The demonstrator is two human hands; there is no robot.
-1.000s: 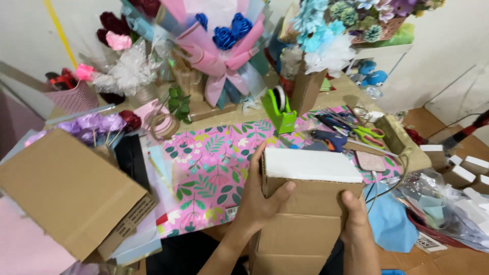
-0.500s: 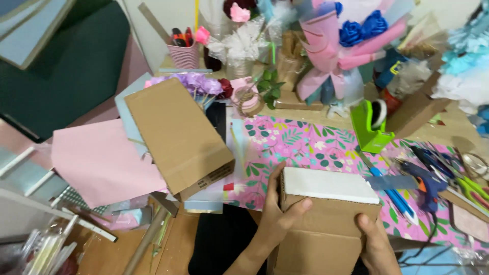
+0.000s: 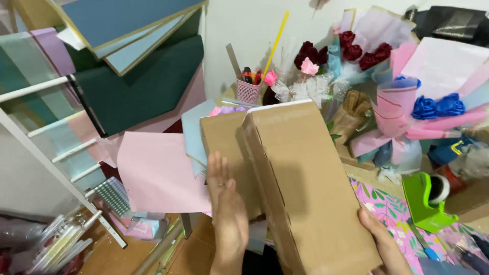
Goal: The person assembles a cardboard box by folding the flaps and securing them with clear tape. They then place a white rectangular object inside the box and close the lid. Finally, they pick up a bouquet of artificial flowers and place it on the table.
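I hold a long brown cardboard box (image 3: 310, 188) raised and tilted in front of me, its white foam end pointing away. My left hand (image 3: 226, 214) lies flat with fingers straight against the box's left side. My right hand (image 3: 384, 244) grips its lower right edge. Right behind the held box, to the left, stands a second cardboard box (image 3: 221, 140). Under the box lies pink floral wrapping paper (image 3: 397, 214).
Pink paper sheets (image 3: 158, 173) and dark green and blue sheets (image 3: 137, 86) hang at left on a white rack (image 3: 61, 153). Flower bouquets (image 3: 402, 112), a pink pen cup (image 3: 248, 90) and a green tape dispenser (image 3: 425, 201) crowd the table.
My view has swung left. The box with the white foam end has been lifted from the table's front and tipped up toward the second box at left.
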